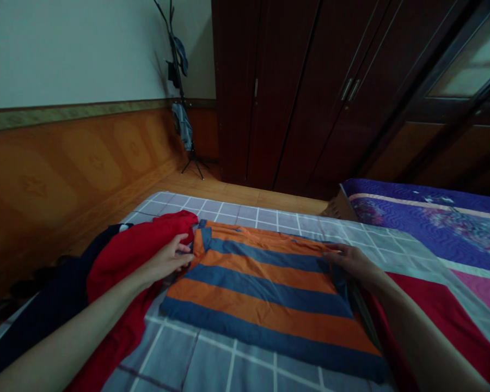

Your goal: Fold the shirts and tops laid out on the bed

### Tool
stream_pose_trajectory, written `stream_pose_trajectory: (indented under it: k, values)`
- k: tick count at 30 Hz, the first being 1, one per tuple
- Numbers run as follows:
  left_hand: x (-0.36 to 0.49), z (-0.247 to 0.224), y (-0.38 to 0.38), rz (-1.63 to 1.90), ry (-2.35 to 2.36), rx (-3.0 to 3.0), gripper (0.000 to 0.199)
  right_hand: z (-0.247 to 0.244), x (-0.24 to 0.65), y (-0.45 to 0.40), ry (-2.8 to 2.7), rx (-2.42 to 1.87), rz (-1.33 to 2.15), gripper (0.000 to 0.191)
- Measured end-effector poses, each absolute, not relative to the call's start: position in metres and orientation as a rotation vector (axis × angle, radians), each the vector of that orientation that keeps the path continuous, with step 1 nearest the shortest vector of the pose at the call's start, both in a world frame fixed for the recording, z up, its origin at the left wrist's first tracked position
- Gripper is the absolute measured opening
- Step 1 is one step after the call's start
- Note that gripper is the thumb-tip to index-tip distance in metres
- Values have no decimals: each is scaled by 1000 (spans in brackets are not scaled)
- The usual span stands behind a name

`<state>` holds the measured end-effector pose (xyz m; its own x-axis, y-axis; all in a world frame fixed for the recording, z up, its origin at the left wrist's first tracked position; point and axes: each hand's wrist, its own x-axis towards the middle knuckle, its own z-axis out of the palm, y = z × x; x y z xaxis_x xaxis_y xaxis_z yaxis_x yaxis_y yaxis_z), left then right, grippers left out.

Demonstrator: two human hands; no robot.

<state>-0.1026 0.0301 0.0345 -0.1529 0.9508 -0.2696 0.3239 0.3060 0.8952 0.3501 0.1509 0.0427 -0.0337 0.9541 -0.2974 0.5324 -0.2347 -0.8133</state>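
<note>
An orange and blue-grey striped shirt lies spread on a grey bed sheet with white grid lines. At the shirt's upper left edge, my left hand has its fingers bent on the fabric, pinching it near the folded sleeve. My right hand pinches the upper right edge, with the fingertips partly hidden. Beside my left forearm is a crumpled red garment, with a dark navy garment to its left. More red cloth lies to the right, partly behind my right forearm.
Past the bed's far edge stand a dark wooden wardrobe and a coat stand with items hanging on it. A purple patterned bedcover is at the right. Dark shoe-like items are on the floor at the left.
</note>
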Motion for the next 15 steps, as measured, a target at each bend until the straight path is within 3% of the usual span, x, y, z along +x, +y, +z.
stream_pose_trajectory:
  k: [9,15]
  values:
    - [-108,16,-20,863,1442,1114,71,24,378,84,-1520,-1802,1424,84]
    - [-104,25,-33,791,1279,980,76,22,371,31,-1409,-1588,1600,72]
